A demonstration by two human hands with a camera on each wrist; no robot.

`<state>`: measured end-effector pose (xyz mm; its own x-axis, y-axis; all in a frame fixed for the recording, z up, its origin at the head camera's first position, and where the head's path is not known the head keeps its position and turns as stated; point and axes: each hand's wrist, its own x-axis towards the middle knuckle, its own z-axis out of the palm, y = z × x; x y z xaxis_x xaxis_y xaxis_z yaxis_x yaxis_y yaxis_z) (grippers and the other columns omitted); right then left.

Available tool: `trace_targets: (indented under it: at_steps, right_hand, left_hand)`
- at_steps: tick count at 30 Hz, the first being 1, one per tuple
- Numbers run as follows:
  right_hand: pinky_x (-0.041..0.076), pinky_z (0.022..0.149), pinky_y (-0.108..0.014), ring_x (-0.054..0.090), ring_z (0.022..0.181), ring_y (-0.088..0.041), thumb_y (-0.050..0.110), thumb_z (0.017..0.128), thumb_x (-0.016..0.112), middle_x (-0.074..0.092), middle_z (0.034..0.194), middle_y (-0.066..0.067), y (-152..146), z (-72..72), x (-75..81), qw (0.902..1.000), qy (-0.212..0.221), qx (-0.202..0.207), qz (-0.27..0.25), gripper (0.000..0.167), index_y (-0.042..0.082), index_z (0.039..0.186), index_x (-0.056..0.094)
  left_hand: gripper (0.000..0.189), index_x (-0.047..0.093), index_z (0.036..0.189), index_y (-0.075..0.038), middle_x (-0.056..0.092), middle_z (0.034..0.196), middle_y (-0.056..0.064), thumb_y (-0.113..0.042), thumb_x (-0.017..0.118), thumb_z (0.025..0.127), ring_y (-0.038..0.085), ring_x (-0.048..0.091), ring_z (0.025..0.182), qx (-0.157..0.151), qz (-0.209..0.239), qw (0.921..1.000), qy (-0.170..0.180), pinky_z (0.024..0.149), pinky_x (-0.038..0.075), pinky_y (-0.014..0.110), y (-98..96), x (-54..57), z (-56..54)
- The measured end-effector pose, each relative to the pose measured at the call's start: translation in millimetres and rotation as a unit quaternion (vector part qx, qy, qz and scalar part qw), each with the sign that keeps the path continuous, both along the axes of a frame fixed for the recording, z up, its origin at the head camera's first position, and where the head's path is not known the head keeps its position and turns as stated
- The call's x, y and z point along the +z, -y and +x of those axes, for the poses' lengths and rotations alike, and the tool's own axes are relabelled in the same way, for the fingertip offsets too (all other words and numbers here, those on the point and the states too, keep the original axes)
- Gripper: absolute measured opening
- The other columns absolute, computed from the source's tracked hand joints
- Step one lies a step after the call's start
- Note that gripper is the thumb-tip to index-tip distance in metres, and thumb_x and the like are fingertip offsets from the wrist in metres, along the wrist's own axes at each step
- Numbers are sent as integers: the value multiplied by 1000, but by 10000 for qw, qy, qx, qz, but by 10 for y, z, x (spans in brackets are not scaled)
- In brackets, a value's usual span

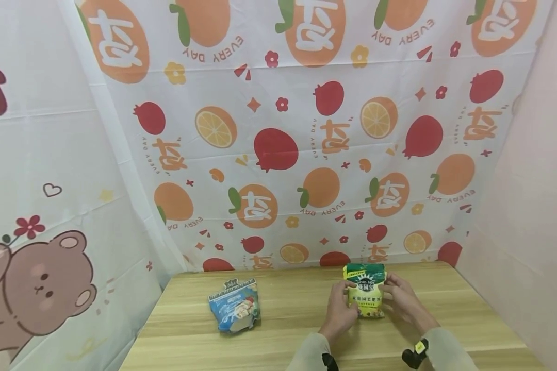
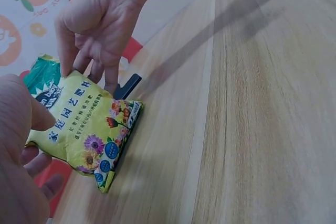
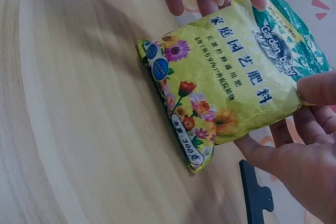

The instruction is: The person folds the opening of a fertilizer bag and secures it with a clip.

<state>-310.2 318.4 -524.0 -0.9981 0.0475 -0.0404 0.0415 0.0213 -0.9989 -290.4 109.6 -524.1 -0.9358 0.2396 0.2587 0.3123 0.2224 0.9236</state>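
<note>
A green and yellow fertilizer bag (image 1: pixel 365 296), printed with flowers and "Garden Baby", stands upright on the wooden table. My left hand (image 1: pixel 341 310) holds its left side. From the right, my right hand (image 1: pixel 406 299) pinches the other edge; the right wrist view has the thumb on the front of the bag (image 3: pixel 226 77) and fingers behind it. Flowers and the 300-gram label show along the bag's bottom edge. Just behind the bag, on the right hand's side, lies a flat black clip-like piece (image 3: pixel 255 195), seen in both wrist views.
A blue pouch (image 1: pixel 235 309) with a picture on its front lies left of the hands, a striped strip across its top. The wooden table (image 1: pixel 297 293) backs onto a fruit-print curtain (image 1: pixel 274 154). Pale curtains close off both sides, a bear drawing on the left one.
</note>
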Motion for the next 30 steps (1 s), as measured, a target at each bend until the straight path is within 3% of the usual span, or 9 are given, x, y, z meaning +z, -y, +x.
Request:
trace_targets:
  at_steps: [3, 8, 15, 17, 19, 21, 23, 27, 30]
  right_hand:
    - [49, 107, -52, 61, 113, -13, 7, 98, 56, 46, 151, -26, 2, 19, 12, 9999, -23, 157, 44, 43, -4, 138, 43]
    - [48, 109, -53, 61, 117, -13, 11, 100, 57, 39, 156, -28, -1, 51, 22, 9995, -14, 319, 54, 51, -4, 145, 37]
    - [43, 113, -59, 55, 132, -29, 15, 102, 56, 23, 163, -30, -44, 83, 34, 9985, 27, 532, -143, 64, 2, 155, 21]
    - [41, 113, -60, 55, 132, -30, 16, 102, 56, 25, 161, -32, -57, 91, 38, 9981, -34, 610, -91, 66, 2, 156, 20]
    - [41, 113, -61, 56, 130, -27, 17, 102, 57, 29, 160, -31, -72, 98, 45, 9977, -91, 671, -39, 67, 3, 156, 21]
    - [43, 112, -60, 60, 126, -22, 17, 101, 58, 41, 154, -25, -100, 104, 52, 9971, -164, 743, -59, 59, 8, 152, 29]
    - [47, 110, -56, 63, 119, -15, 15, 102, 57, 57, 143, -11, -147, 110, 45, 9957, -262, 879, -155, 46, 17, 143, 38]
    - [51, 101, -49, 65, 108, -7, 9, 104, 51, 62, 114, 12, -216, 136, 25, 9910, -585, 1100, -498, 25, 26, 117, 38]
    - [51, 98, -49, 62, 110, -5, 5, 105, 46, 53, 112, 9, -228, 174, 20, 9864, -918, 1181, -684, 21, 24, 111, 39]
  left_hand:
    - [43, 60, 121, -15, 54, 132, 8, 8, 63, 85, 25, 53, 120, 39, 28, 10000, -20, 100, 49, 43, 3, 1, 10]
    - [45, 64, 118, -19, 61, 129, 2, 11, 61, 85, 23, 54, 122, 59, 59, 9998, -199, 103, 46, 42, -6, 10, 4]
    - [44, 68, 113, -19, 66, 126, -2, 13, 59, 85, 25, 53, 129, -50, 216, 9994, -259, 109, 42, 56, -1, 41, -17]
    - [41, 69, 112, -19, 65, 126, -2, 11, 59, 87, 25, 51, 131, -109, 261, 9994, -213, 108, 44, 53, 5, 62, -9]
    - [38, 70, 113, -19, 65, 127, -1, 10, 59, 90, 27, 50, 133, -199, 366, 9990, -165, 97, 54, 41, 5, 88, 1]
    - [37, 71, 114, -19, 64, 129, 0, 9, 59, 91, 27, 48, 134, -259, 469, 9985, -83, 81, 58, 29, -1, 106, 13]
    - [38, 71, 114, -19, 63, 130, 1, 8, 60, 91, 27, 48, 132, -258, 500, 9984, -54, 79, 59, 29, -12, 113, 10]
    - [37, 72, 112, -23, 66, 126, -2, 6, 63, 90, 23, 51, 129, -86, 339, 9993, -109, 106, 49, 48, -20, 98, -19]
    - [35, 72, 112, -23, 67, 123, -4, 3, 64, 90, 21, 54, 125, -29, 301, 9995, -109, 109, 44, 51, -12, 80, -40]
